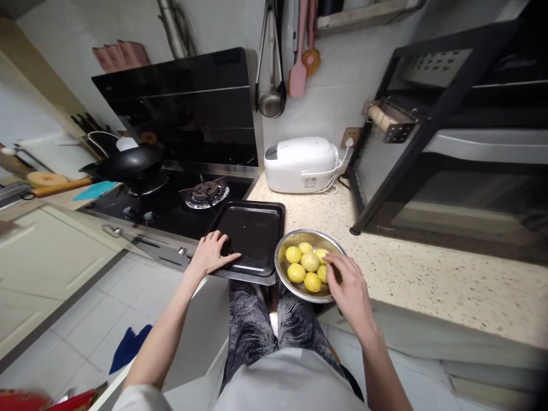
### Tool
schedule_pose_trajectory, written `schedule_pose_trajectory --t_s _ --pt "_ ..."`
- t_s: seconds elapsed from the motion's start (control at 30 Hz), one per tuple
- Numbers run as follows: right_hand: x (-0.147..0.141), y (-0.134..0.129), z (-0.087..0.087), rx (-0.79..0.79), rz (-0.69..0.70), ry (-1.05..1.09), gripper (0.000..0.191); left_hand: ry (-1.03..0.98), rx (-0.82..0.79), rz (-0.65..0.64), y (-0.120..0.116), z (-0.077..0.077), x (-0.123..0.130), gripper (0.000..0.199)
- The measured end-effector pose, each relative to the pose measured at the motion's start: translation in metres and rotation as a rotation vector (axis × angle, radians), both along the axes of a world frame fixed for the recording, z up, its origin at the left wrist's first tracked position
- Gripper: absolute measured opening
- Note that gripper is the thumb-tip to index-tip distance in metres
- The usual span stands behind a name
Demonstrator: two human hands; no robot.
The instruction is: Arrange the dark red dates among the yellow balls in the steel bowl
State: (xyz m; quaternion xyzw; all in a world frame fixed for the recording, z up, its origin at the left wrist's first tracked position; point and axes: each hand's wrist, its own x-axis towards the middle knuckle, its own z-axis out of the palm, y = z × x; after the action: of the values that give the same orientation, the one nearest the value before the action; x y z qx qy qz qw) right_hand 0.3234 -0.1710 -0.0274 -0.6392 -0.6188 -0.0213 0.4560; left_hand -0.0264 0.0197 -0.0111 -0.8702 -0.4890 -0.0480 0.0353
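A steel bowl (pixel 284 278) holding several yellow lemons (pixel 310 262) is at the counter's front edge. My right hand (pixel 347 285) reaches over the bowl's right side, its fingertips at a lemon near the rim; the thumb and fingers are apart, and whether they grip the lemon I cannot make out. To the left of the bowl lies a dark rectangular baking tray (pixel 252 237), partly over the hob's corner. My left hand (pixel 213 253) rests on the tray's left edge, fingers spread, holding nothing.
The black hob (pixel 171 208) has a wok (pixel 131 164) with a wooden handle sticking out left. Behind the tray and bowl stands a white appliance (pixel 303 164) with its cord. A black rack with an oven (pixel 479 188) is at the right. A cabinet door stands open below.
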Motion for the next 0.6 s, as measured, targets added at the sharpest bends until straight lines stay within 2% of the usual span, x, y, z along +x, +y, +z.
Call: schedule_pose_trajectory --t_s 0.1,0.23,0.37,0.47,0.6 --pt "-0.001 0.000 0.000 -0.010 0.006 0.012 0.018 0.004 -0.025 -0.009 -0.005 0.003 -0.006 0.069" --pt "-0.004 0.001 0.000 -0.026 0.003 0.033 0.019 0.060 -0.068 0.041 -0.012 0.013 -0.006 0.085" --pt "-0.004 0.002 0.000 -0.039 0.012 0.040 0.019 0.106 -0.017 0.140 -0.025 0.021 0.004 0.081" --pt "-0.003 0.002 -0.001 -0.041 0.018 0.046 0.019 0.139 -0.036 0.207 -0.034 0.020 0.010 0.079" --pt "-0.002 0.003 -0.002 -0.052 0.019 0.060 0.019 0.154 -0.135 0.268 -0.035 0.017 0.012 0.092"
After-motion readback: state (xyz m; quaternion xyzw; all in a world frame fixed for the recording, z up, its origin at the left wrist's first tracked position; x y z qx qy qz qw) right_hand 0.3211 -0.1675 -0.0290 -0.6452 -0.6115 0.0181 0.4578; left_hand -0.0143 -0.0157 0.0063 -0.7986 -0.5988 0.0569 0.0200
